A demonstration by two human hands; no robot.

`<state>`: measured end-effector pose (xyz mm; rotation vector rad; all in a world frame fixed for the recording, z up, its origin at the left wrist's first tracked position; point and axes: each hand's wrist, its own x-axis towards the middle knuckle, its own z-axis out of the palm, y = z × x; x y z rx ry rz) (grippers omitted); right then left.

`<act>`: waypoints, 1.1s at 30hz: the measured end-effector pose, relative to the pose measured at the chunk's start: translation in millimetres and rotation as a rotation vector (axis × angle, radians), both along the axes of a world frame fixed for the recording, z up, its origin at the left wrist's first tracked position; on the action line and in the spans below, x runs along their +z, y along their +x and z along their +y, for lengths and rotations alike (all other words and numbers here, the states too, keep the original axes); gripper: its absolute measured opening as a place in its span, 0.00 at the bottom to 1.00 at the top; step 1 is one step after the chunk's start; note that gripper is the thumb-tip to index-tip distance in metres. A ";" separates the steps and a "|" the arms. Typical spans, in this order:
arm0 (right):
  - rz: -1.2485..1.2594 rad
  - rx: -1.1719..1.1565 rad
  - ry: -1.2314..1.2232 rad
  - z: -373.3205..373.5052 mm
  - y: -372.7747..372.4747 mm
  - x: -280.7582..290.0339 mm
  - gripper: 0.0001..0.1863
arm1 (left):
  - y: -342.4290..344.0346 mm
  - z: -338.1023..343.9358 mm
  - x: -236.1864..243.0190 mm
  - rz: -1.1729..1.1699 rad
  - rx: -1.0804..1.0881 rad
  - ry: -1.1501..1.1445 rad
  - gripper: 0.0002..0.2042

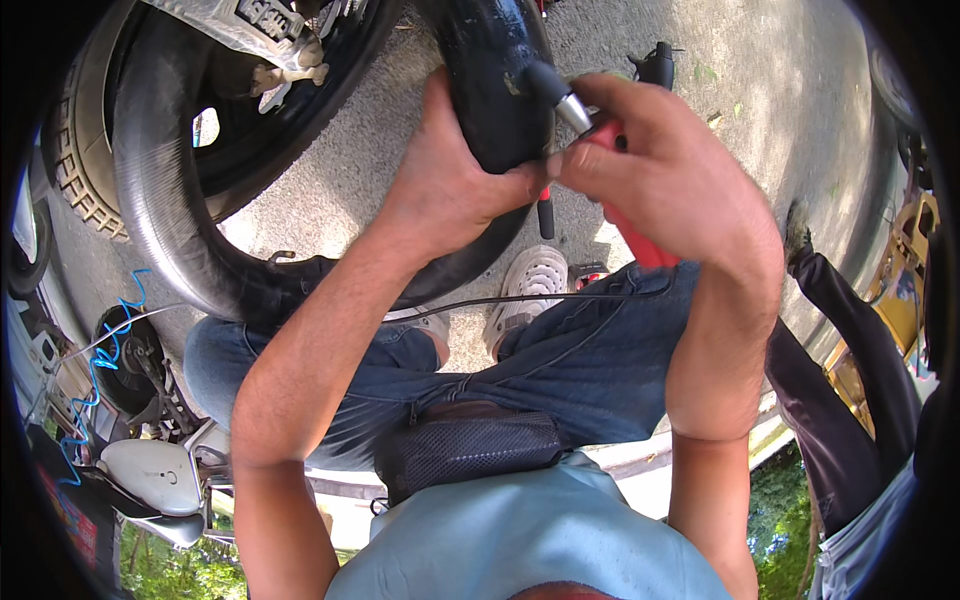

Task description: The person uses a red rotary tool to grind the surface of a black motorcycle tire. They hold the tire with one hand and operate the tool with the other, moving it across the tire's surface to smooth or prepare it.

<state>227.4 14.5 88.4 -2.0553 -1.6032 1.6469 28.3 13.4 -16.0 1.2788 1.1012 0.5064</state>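
My left hand (455, 185) grips a black inner tube (485, 55), thumb and fingers around its thick section near the top centre. The rest of the tube loops leftward. In my right hand (665, 170) is a red power tool (645, 240) with a silver collar and dark tip, held against or very near the tube; the exact contact is unclear. A black cord (480, 301) crosses over my lap. Partly hidden below my hands lies a red-and-black handled tool (545, 215).
A wheel with a knobby tyre (85, 160) is at upper left, beside a blue coiled hose (105, 355) and vehicle parts. Another person's dark-trousered legs (840, 330) are at right. A small black object (655, 65) rests on the concrete (750, 90) beyond my right hand.
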 end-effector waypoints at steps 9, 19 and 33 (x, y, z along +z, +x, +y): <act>0.305 -0.616 0.158 -30.9 -8.5 -0.6 0.37 | 1.1 0.3 15.7 -0.176 0.034 -0.119 0.41; -0.116 -0.361 0.316 -37.4 -35.8 -16.3 0.43 | 4.7 6.4 9.6 -0.502 0.135 -0.463 0.28; -0.241 -0.250 0.363 -30.0 -42.0 -23.1 0.40 | 2.6 5.4 -2.8 -0.439 0.085 -0.339 0.28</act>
